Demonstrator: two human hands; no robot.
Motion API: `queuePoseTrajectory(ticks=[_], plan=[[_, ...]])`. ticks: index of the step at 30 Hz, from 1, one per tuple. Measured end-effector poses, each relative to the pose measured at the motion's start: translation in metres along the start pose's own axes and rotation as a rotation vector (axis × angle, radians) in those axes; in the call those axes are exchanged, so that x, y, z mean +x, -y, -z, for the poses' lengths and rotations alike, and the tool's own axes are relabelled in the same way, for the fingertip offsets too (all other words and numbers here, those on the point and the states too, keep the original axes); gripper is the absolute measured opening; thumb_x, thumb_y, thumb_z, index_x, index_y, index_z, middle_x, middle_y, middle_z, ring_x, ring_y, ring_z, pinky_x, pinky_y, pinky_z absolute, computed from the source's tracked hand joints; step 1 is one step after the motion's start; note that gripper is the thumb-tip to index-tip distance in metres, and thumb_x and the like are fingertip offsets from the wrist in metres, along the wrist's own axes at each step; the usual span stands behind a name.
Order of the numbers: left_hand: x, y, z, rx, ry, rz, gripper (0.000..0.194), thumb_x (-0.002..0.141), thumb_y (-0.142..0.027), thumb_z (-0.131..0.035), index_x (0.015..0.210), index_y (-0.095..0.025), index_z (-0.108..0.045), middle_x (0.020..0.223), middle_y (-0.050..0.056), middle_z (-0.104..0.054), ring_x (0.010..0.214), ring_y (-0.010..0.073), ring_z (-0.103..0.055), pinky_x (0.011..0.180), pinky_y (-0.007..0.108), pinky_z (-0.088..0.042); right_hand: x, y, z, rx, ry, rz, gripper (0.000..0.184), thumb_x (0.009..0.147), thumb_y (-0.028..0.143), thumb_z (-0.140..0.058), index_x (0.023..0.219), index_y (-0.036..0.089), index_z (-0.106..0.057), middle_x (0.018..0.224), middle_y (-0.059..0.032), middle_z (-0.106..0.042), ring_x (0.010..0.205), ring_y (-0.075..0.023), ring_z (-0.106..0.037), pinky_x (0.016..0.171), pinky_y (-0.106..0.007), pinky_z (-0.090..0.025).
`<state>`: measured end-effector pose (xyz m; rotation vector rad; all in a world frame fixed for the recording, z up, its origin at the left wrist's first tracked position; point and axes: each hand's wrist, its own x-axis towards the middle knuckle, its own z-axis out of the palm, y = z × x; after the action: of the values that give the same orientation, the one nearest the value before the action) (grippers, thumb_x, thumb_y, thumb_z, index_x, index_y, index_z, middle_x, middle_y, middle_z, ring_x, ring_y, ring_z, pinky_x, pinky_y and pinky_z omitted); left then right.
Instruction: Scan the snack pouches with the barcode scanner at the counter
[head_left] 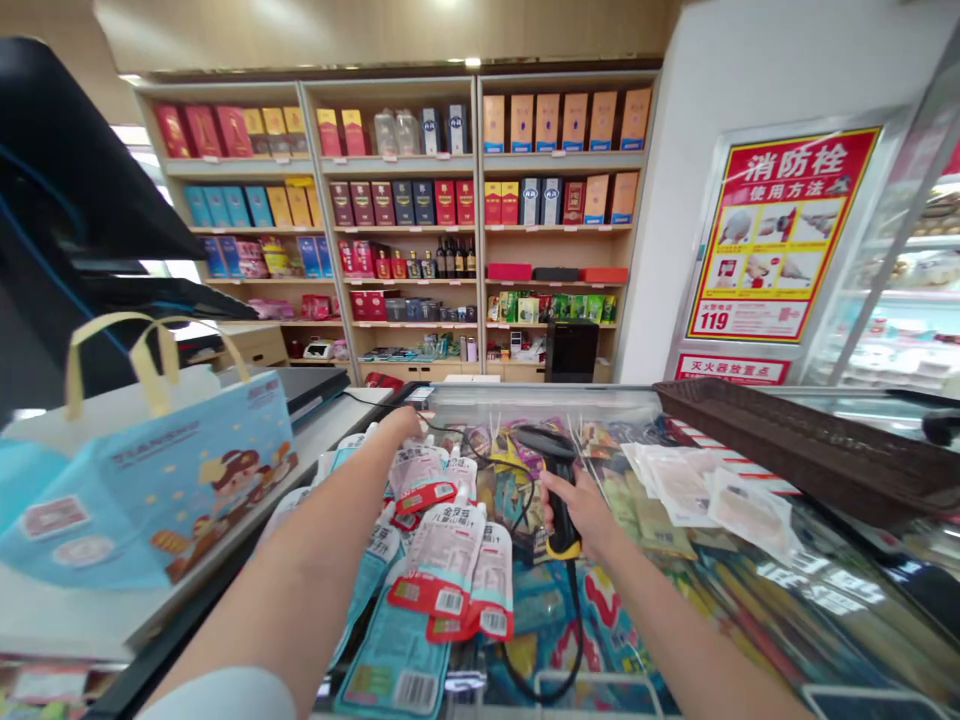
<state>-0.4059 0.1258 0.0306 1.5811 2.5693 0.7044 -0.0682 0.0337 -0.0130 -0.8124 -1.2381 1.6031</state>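
Note:
A black and yellow handheld barcode scanner [561, 490] is gripped in my right hand [574, 505], its cable looping down over the glass top. My left hand [409, 425] reaches to the far end of a heap of spouted drink pouches [442, 545]; its fingers are mostly hidden, and I cannot make out whether they hold anything. Some pouches are white and red, others blue, such as the blue pouch [394, 655] at the near edge. The heap lies on the glass lid of a freezer, left of the scanner.
On the left counter stands a blue gift bag [217, 470] with yellow handles, under a dark monitor [75, 170]. White packets [690, 485] and a brown tray [795, 445] lie right. Shelves [405, 165] of boxes line the back wall.

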Motion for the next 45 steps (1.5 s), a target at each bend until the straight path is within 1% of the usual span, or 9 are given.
queuePoseTrajectory(ticks=[4,11,16,24,26,32,37,42,45], plan=[[0.006,0.001,-0.008,0.264,0.178,0.027,0.034,0.059,-0.036,-0.077,0.086,-0.016,-0.073,0.082,0.019,-0.071,0.091,0.0339,-0.067,0.080,0.042,-0.051,0.000,-0.002,0.006,-0.024,-0.054,0.034,0.038,0.066,0.049,-0.071,0.062,0.017,-0.051,0.039,0.0040,-0.050,0.030,-0.0082,-0.044,0.033,-0.020,-0.039],[-0.018,-0.033,0.006,0.417,0.006,-0.036,0.032,0.083,-0.022,-0.051,0.107,-0.010,-0.068,0.107,0.025,-0.067,0.105,0.0315,-0.064,0.085,0.039,-0.049,-0.008,0.008,0.003,-0.018,-0.070,0.061,0.039,0.063,0.048,-0.074,0.063,0.017,-0.050,0.041,0.0037,-0.052,0.032,-0.0085,-0.046,0.034,-0.021,-0.041],[-0.070,-0.075,0.033,0.450,-0.097,-0.240,0.035,0.089,-0.020,-0.039,0.107,-0.012,-0.068,0.101,0.021,-0.069,0.099,0.0274,-0.066,0.082,0.034,-0.049,-0.010,0.018,0.003,0.074,-0.130,0.090,0.042,0.058,0.047,-0.078,0.070,0.020,-0.048,0.043,0.0076,-0.051,0.031,-0.0087,-0.045,0.032,-0.022,-0.041],[-0.165,-0.080,0.016,0.416,0.391,-0.619,0.018,0.079,-0.026,-0.058,0.086,-0.021,-0.074,0.089,0.009,-0.073,0.088,0.0226,-0.067,0.078,0.028,-0.047,-0.004,0.016,0.009,0.104,-0.129,0.105,0.040,0.059,0.045,-0.076,0.071,0.020,-0.048,0.046,0.0073,-0.053,0.032,-0.0083,-0.046,0.032,-0.021,-0.042],[-0.167,-0.076,0.015,0.345,0.454,-0.582,0.018,0.077,-0.031,-0.061,0.086,-0.021,-0.074,0.092,0.007,-0.073,0.088,0.0218,-0.067,0.078,0.026,-0.047,-0.004,0.014,0.008,0.102,-0.111,0.115,0.037,0.061,0.044,-0.075,0.072,0.019,-0.049,0.046,0.0072,-0.053,0.032,-0.0084,-0.046,0.032,-0.021,-0.041],[-0.144,-0.082,0.001,0.398,0.309,-0.317,0.054,0.071,-0.049,-0.066,0.113,-0.015,-0.065,0.115,0.019,-0.066,0.104,0.0309,-0.064,0.084,0.035,-0.048,-0.005,0.013,0.006,0.098,-0.099,0.095,0.038,0.058,0.043,-0.074,0.075,0.020,-0.050,0.045,0.0081,-0.052,0.032,-0.0088,-0.046,0.031,-0.021,-0.041],[-0.130,-0.081,-0.019,0.340,0.316,-0.265,0.058,0.051,-0.037,-0.081,0.103,-0.016,-0.065,0.113,0.018,-0.066,0.098,0.0308,-0.065,0.079,0.032,-0.049,-0.004,0.013,0.007,0.067,-0.087,0.051,0.035,0.059,0.043,-0.073,0.073,0.020,-0.050,0.042,0.0081,-0.050,0.031,-0.0089,-0.044,0.032,-0.022,-0.040],[-0.122,-0.077,-0.021,-0.063,0.183,-0.200,0.028,0.046,-0.009,-0.076,0.064,-0.019,-0.058,0.066,0.001,-0.064,0.077,0.0224,-0.065,0.071,0.029,-0.049,-0.006,0.015,0.005,0.072,-0.067,0.065,0.033,0.061,0.043,-0.072,0.064,0.020,-0.049,0.039,0.0069,-0.050,0.031,-0.0087,-0.044,0.033,-0.022,-0.041],[-0.123,-0.082,-0.019,-0.620,0.181,-0.056,0.025,0.051,-0.010,-0.074,0.060,-0.018,-0.053,0.055,-0.004,-0.055,0.063,0.0151,-0.060,0.064,0.027,-0.049,-0.008,0.019,0.003,0.129,-0.014,0.053,0.034,0.061,0.044,-0.072,0.063,0.019,-0.048,0.040,0.0068,-0.049,0.032,-0.0080,-0.045,0.033,-0.021,-0.041]])
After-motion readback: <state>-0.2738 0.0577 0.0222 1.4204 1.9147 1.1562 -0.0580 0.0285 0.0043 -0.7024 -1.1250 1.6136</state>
